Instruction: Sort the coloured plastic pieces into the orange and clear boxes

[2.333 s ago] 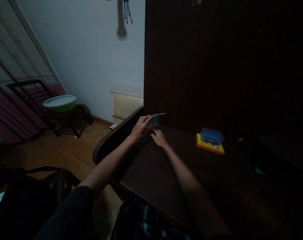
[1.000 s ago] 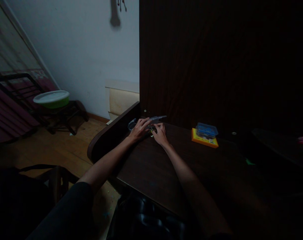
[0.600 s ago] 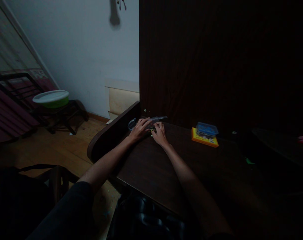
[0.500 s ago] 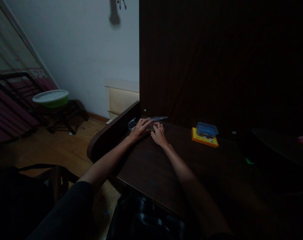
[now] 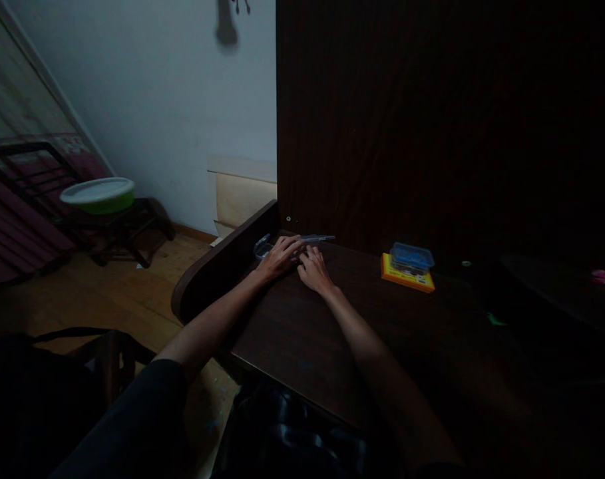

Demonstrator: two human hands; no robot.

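Your left hand (image 5: 281,257) covers the left end of the clear plastic panel (image 5: 319,237) at the far left of the desk (image 5: 292,332); your right hand (image 5: 313,269) sits curled just beside it. In this dim light, you cannot tell whether either is clamped. The panel should be light, stiff, slick and crackable: hold 2 opposite edges.

A thin, flat, clear plastic panel (image 5: 319,237) juts out nearly level beyond the left fingers (image 5: 291,241), which hide its near end. On their other side, a small clear plastic box (image 5: 262,251) sits in the dark wooden bench's (image 5: 292,339) far left corner, contents indistinct.
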